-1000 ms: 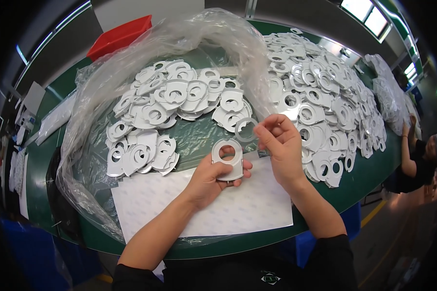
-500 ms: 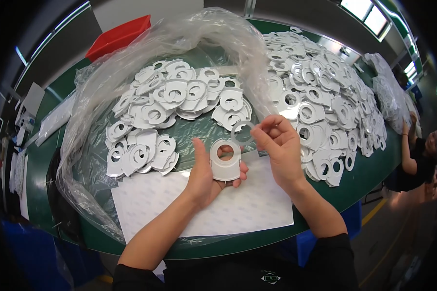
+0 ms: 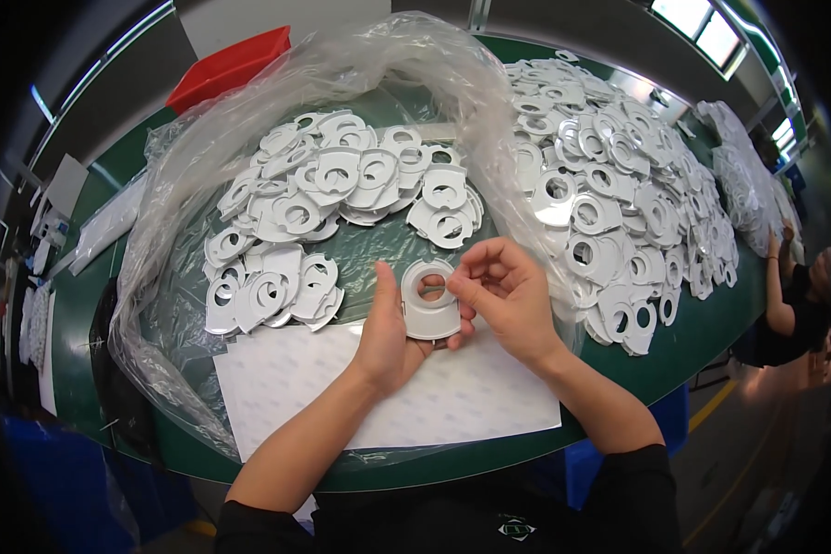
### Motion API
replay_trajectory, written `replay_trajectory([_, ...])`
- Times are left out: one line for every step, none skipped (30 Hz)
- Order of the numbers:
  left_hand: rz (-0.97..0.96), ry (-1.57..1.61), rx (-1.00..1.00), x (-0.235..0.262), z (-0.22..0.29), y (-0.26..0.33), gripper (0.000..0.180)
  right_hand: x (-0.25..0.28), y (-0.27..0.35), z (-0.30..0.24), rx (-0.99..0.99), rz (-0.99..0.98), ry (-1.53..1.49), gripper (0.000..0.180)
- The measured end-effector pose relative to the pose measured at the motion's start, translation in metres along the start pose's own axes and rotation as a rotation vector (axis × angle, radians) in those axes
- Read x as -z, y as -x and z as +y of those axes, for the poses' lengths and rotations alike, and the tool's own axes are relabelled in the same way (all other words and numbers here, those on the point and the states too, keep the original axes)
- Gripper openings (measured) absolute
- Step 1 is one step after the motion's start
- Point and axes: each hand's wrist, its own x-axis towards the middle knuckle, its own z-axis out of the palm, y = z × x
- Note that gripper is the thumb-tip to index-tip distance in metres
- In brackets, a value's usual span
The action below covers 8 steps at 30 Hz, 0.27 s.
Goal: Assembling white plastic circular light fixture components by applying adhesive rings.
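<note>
My left hand [image 3: 384, 345] holds a white plastic part [image 3: 432, 325] over the paper sheets, its fingers behind the part and its thumb pointing up beside it. The part has a rounded top, a big round hole and a straighter lower edge. A thin translucent ring [image 3: 424, 266] lies against the part around that hole; whether it sits flat I cannot tell. Thumb and forefinger of my right hand [image 3: 515, 309] are pinched at the ring's right edge. Beyond my hands, several similar white parts [image 3: 297, 214] lie heaped on clear plastic film.
White paper sheets [image 3: 286, 392] lie at the green table's [image 3: 388, 475] near edge. A crumpled clear plastic bag [image 3: 162, 231] arches around the left heap. A larger pile of white parts [image 3: 632, 198] covers the right side. A red bin [image 3: 231, 69] stands far left; another person [image 3: 785, 291] is at far right.
My right hand has moved left and down, bringing the translucent ring from above the white part onto it, around the hole. My left hand has stayed nearly still.
</note>
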Motion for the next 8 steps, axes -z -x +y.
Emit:
replay_trajectory([-0.009, 0.003, 0.000, 0.0007, -0.0003, -0.0003, 0.080, -0.0001, -0.0001, 0.0000, -0.004, 0.000, 0.006, 0.022])
replay_trajectory([-0.009, 0.003, 0.001, 0.0011, -0.0006, -0.0004, 0.080, 0.0001, -0.0001, -0.0001, -0.007, 0.001, 0.013, 0.023])
replay_trajectory([-0.014, 0.004, 0.000, 0.0014, -0.0009, -0.0004, 0.080, 0.0003, -0.0002, -0.0003, -0.008, 0.001, 0.013, 0.023])
replay_trajectory([-0.019, 0.005, -0.001, 0.0016, -0.0011, -0.0003, 0.080, 0.0006, -0.0002, -0.0006, -0.011, -0.004, 0.015, 0.023])
replay_trajectory([-0.019, 0.005, 0.000, 0.0014, -0.0010, -0.0002, 0.080, 0.0008, -0.0003, -0.0007, -0.014, -0.009, 0.017, 0.023])
replay_trajectory([-0.021, 0.004, 0.001, 0.0011, -0.0008, -0.0002, 0.080, 0.0012, -0.0003, -0.0007, -0.015, -0.009, 0.017, 0.023])
replay_trajectory([-0.022, 0.004, 0.003, 0.0009, -0.0007, -0.0002, 0.080, 0.0016, -0.0004, -0.0005, -0.019, -0.013, 0.026, 0.024])
replay_trajectory([-0.016, -0.002, 0.008, 0.0012, -0.0007, -0.0003, 0.079, 0.0021, -0.0007, -0.0003, -0.022, -0.017, 0.035, 0.024])
